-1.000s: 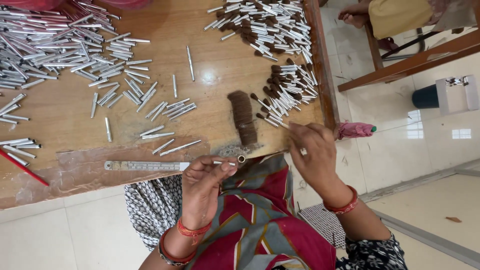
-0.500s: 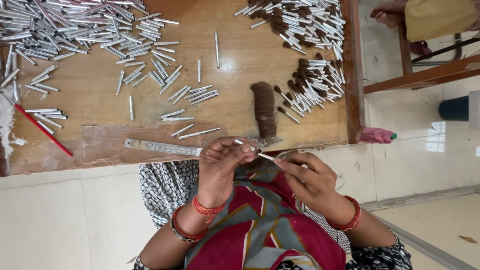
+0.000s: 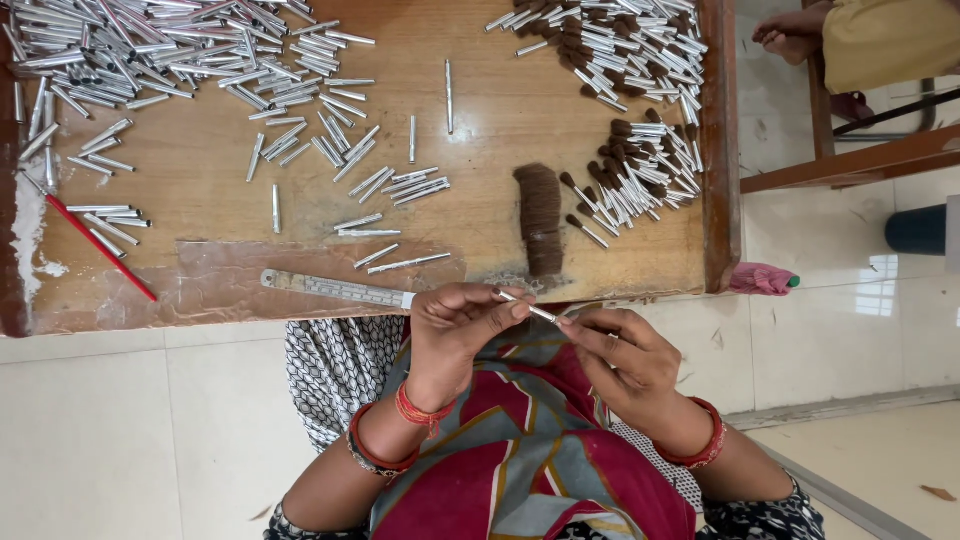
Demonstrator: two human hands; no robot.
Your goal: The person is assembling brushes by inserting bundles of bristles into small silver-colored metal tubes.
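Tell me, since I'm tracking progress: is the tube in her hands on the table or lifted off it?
Lifted. Both hands, left and right, pinch the tube above her lap, off the table.

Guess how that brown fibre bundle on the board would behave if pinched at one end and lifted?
The brown fibre bundle looks like loose strands lying side by side, so it would probably sag and shed hairs. It seems light for its bulk. Stray fibres at its lower end suggest a push would smear it rather than slide it whole.

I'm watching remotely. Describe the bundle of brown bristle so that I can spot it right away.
Start at the wooden board and follow its near edge to just above the left hand. There lies the bundle of brown bristle, a dark upright strip. Unlike the silver tubes beside it, it is loose hair with no metal.
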